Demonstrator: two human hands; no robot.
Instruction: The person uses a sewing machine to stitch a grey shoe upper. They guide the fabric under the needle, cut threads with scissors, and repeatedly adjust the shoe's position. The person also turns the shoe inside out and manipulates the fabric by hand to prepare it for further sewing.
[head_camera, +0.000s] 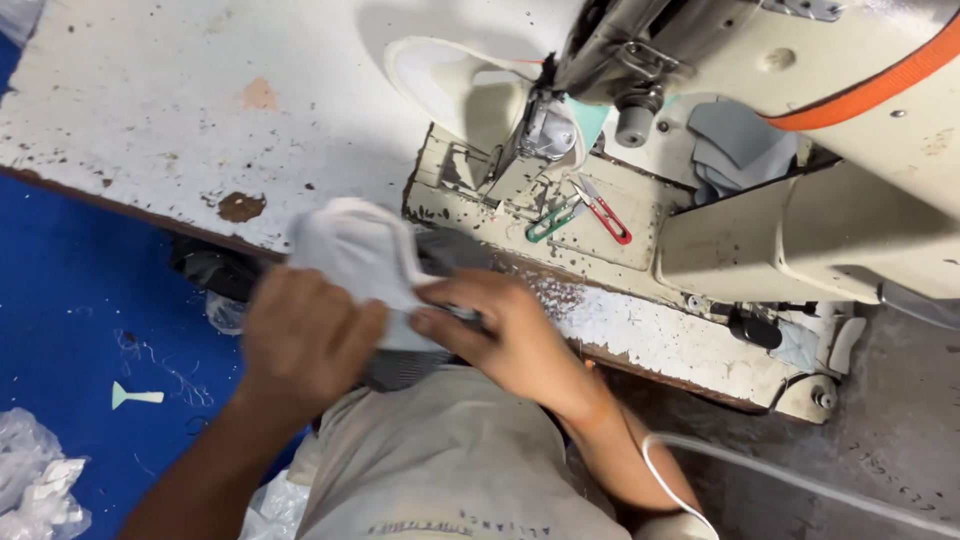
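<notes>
From the head camera, both hands close on a soft, pale grey fabric piece (355, 255) with a rounded, padded shape, held at the near edge of the worktop (150, 110) above the person's lap. The left hand (305, 340) is curled over its lower side; the right hand (500, 335) pinches its edge between thumb and fingers. The worktop is white, chipped and speckled with brown spots. A cream, scuffed sewing machine (800, 130) with an orange strap stands to the right, with red-handled and green-handled thread snips (585, 212) lying on its flat bed. The floor (70, 300) is blue.
</notes>
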